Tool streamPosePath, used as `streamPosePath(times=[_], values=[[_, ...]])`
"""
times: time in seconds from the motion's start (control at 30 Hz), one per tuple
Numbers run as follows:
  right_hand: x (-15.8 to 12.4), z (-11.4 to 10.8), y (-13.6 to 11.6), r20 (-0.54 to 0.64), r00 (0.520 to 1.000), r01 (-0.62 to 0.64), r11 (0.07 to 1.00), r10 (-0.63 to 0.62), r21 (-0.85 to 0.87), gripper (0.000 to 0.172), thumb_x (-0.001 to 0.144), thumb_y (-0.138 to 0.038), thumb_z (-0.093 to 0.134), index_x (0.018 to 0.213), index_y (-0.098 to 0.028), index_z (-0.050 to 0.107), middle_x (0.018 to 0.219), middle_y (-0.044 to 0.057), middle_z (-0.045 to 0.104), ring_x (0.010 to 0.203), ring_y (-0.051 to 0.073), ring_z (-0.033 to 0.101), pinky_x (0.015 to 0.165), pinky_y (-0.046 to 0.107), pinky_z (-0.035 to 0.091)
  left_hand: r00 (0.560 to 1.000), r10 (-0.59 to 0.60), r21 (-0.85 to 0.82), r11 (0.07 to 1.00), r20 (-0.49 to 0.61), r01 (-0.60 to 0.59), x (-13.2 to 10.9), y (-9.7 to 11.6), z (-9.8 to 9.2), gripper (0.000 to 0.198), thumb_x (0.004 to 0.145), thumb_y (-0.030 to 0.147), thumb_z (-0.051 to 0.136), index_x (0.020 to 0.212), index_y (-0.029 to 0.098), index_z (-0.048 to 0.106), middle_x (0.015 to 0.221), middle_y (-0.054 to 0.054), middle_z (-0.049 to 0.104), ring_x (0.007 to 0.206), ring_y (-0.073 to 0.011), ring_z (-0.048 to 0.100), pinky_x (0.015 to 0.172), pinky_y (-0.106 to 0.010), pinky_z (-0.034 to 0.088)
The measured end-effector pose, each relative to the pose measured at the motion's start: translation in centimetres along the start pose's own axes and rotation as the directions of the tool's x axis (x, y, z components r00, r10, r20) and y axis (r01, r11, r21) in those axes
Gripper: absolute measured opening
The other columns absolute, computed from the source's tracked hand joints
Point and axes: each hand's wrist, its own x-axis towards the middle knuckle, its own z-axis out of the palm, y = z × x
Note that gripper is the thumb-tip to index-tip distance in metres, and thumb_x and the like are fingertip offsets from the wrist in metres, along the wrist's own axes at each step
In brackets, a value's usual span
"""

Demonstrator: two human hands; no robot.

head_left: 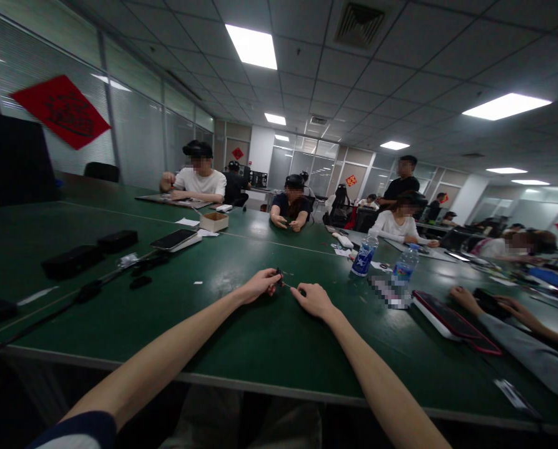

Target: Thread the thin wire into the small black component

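Over the green table, my left hand is closed around a small dark object, too small in view for its kind to be told. A thin, light-coloured piece spans the short gap between my two hands. At its right end, my right hand has its thumb and fingertips curled together. Whether these fingertips pinch the thin piece or something smaller is hard to make out. Both forearms reach in from the table's near edge.
To the left lie black cases, a dark cable and a phone near an open box. Water bottles and a red-edged tablet stand or lie on the right. A co-worker's hands are beyond them; other people sit opposite.
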Motion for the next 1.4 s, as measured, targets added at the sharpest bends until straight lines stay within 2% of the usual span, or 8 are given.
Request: streamPosePath(times=[0.43, 0.67, 0.9, 1.0, 1.1, 1.17, 1.3, 1.4], values=[[0.0, 0.4, 0.4, -0.018, 0.999, 0.041, 0.999, -0.042, -0.022, 0.057, 0.091, -0.062, 0.024, 0.089, -0.023, 0.065, 0.084, 0.005, 0.067, 0.078, 0.018, 0.059, 0.067, 0.024, 0.036, 0.996, 0.057, 0.057, 0.996, 0.076, -0.061, -0.1, -0.1, -0.3, 0.040, 0.079, 0.045, 0.059, 0.101, 0.011, 0.058, 0.085, -0.007, 0.063, 0.052, -0.0058, 0.047, 0.048, -0.020, 0.038], [0.1, 0.6, 0.4, -0.033, 0.999, 0.005, 1.000, -0.006, -0.017, 0.058, 0.091, -0.063, 0.023, 0.089, -0.023, 0.065, 0.086, 0.006, 0.067, 0.081, 0.019, 0.060, 0.068, 0.025, 0.036, 0.994, 0.073, 0.070, 0.994, 0.081, -0.078, 0.0, -0.2, -0.4, 0.039, 0.080, 0.045, 0.057, 0.101, 0.012, 0.057, 0.087, -0.007, 0.063, 0.052, -0.0060, 0.047, 0.047, -0.020, 0.038], [0.6, 1.7, 0.1, -0.073, 0.997, -0.019, 0.996, 0.026, 0.091, 0.058, 0.091, -0.063, 0.024, 0.083, -0.021, 0.064, 0.081, 0.005, 0.067, 0.073, 0.017, 0.059, 0.066, 0.025, 0.036, 0.995, 0.091, 0.112, 0.989, 0.051, -0.096, -0.1, 0.2, -0.5, 0.039, 0.082, 0.047, 0.052, 0.098, 0.012, 0.057, 0.090, -0.008, 0.063, 0.048, -0.0049, 0.043, 0.044, -0.019, 0.034], [1.2, 1.6, 0.7, -0.178, 0.978, -0.076, 0.982, 0.107, 0.174, 0.059, 0.092, -0.060, 0.022, 0.079, -0.020, 0.062, 0.078, 0.006, 0.066, 0.070, 0.016, 0.058, 0.062, 0.024, 0.035, 0.986, 0.063, 0.225, 0.970, 0.152, -0.096, -0.8, 1.0, 0.0, 0.038, 0.080, 0.046, 0.055, 0.096, 0.012, 0.059, 0.086, -0.007, 0.063, 0.049, -0.0060, 0.044, 0.046, -0.020, 0.034], [1.6, 0.8, 2.2, -0.278, 0.929, -0.167, 0.949, 0.243, 0.269, 0.060, 0.094, -0.056, 0.016, 0.078, -0.019, 0.060, 0.075, 0.006, 0.065, 0.065, 0.016, 0.057, 0.059, 0.024, 0.035, 0.955, -0.012, 0.358, 0.928, 0.296, -0.099, -1.7, 2.0, 1.0, 0.037, 0.077, 0.045, 0.059, 0.093, 0.011, 0.062, 0.081, -0.006, 0.065, 0.052, -0.0079, 0.046, 0.048, -0.020, 0.034], [1.5, 0.2, 3.5, -0.287, 0.919, -0.187, 0.941, 0.269, 0.282, 0.057, 0.094, -0.056, 0.018, 0.078, -0.019, 0.060, 0.074, 0.006, 0.065, 0.065, 0.016, 0.058, 0.059, 0.024, 0.035, 0.950, -0.037, 0.397, 0.913, 0.310, -0.094, -2.1, 2.4, 1.7, 0.037, 0.077, 0.046, 0.058, 0.093, 0.012, 0.061, 0.083, -0.006, 0.066, 0.054, -0.0087, 0.047, 0.049, -0.021, 0.034], [0.9, -0.1, 4.7, -0.242, 0.946, -0.162, 0.962, 0.215, 0.221, 0.051, 0.093, -0.056, 0.028, 0.081, -0.020, 0.062, 0.076, 0.006, 0.066, 0.068, 0.016, 0.059, 0.063, 0.024, 0.036, 0.965, -0.031, 0.368, 0.927, 0.260, -0.069, -2.4, 2.6, 2.2, 0.038, 0.079, 0.047, 0.054, 0.095, 0.013, 0.059, 0.086, -0.007, 0.065, 0.055, -0.0088, 0.048, 0.050, -0.021, 0.035], [0.8, 0.4, 3.6, -0.212, 0.967, -0.102, 0.978, 0.140, 0.180, 0.050, 0.093, -0.056, 0.029, 0.082, -0.021, 0.063, 0.077, 0.005, 0.066, 0.070, 0.016, 0.059, 0.065, 0.024, 0.037, 0.973, -0.018, 0.284, 0.958, 0.232, -0.050, -2.1, 2.3, 1.9, 0.037, 0.080, 0.044, 0.053, 0.099, 0.013, 0.057, 0.089, -0.008, 0.065, 0.056, -0.0084, 0.049, 0.051, -0.021, 0.037]])
